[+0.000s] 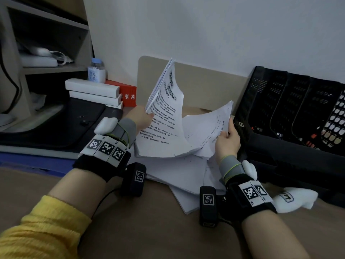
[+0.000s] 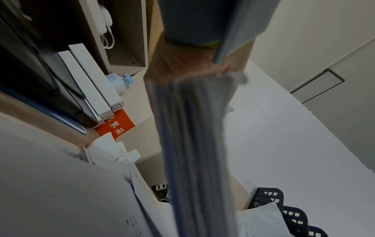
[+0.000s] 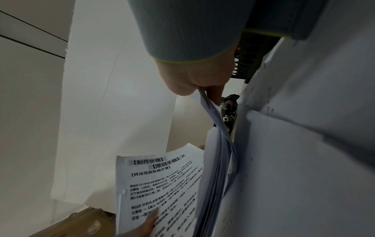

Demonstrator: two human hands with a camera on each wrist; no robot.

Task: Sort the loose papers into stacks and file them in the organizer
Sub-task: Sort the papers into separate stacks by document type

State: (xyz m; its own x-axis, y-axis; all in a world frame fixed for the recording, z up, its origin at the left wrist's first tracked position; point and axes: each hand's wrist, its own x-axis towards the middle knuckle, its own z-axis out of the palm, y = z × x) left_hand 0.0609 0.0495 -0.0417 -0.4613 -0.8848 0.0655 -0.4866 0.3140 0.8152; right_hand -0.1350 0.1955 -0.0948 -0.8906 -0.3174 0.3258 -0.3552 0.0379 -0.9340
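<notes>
Head view: a tan desk surface [image 1: 149,230] fills the lower frame, with a pale wall behind it. At right stands the black perforated organizer [image 1: 291,109], its upright slots fanned toward the right edge; no sheet can be made out in any slot. At upper left a shelf unit [image 1: 46,45] holds a white object with a cable, and below it lie stacked white boxes [image 1: 93,92], a red box [image 1: 128,94] and a small bottle [image 1: 97,70].

Centre frame, a loose pile of papers [image 1: 186,176] lies spread on the desk between the two forearms, just left of the organizer.

From this pile two bundles are raised. The printed bundle [image 1: 164,113], its top sheet covered in black text, curves upward in the centre; the left hand [image 1: 143,116] pinches its left edge, thumb on the printed face. In the left wrist view the same sheaf [image 2: 192,144] appears edge-on and blurred beneath the hand [image 2: 192,64].

The second bundle [image 1: 209,128], faintly printed, bows to the right; the right hand [image 1: 227,139] grips its right edge with curled fingers. In the right wrist view that hand [image 3: 194,77] clamps the sheet edges [image 3: 219,136], and the printed page [image 3: 158,184] shows at lower centre.

A white cloth [image 1: 295,199] lies at lower right, beside the right wrist.
</notes>
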